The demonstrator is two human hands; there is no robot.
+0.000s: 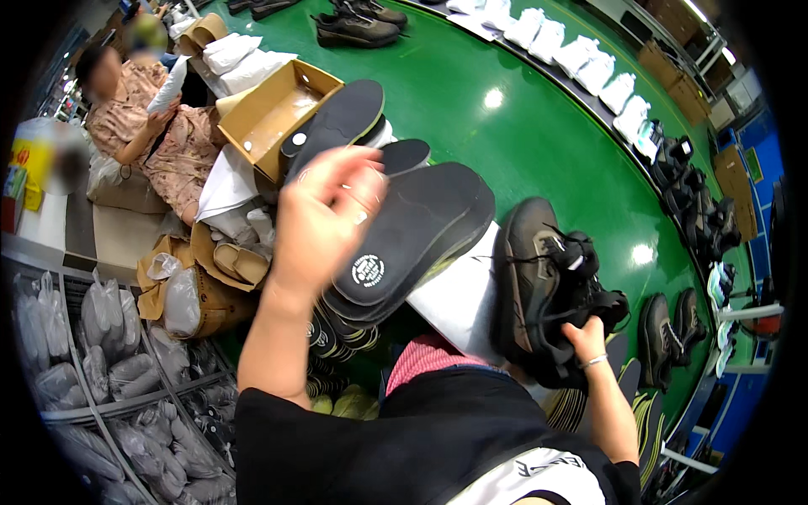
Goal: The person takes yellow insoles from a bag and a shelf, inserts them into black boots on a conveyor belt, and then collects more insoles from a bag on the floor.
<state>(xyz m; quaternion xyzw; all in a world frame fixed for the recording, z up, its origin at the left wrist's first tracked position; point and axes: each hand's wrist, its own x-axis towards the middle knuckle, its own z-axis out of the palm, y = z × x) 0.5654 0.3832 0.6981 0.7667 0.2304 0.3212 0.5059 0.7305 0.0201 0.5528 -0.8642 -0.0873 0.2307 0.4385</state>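
Note:
Smeared by motion, my left hand [332,198] hangs over stacked black insoles [421,210] in the middle; its fingers look bent, and I cannot make out anything in them. A round white print shows on the top insole's heel. Another black insole [358,105] lies farther off beside a carton. My right hand [587,341] is closed on the near end of a dark shoe [581,303], thumb uppermost. Against it stands a second, brown and black shoe [530,261] with black laces. Both shoes are just right of a pale, shiny board [459,299].
An open cardboard box [278,105] is at the back left, near a seated person [160,126] holding a white wrapped item. Grey bagged items [109,320] fill racks at lower left. A shoe pair [669,332] stands at right. White-wrapped shoes [581,55] line the far conveyor.

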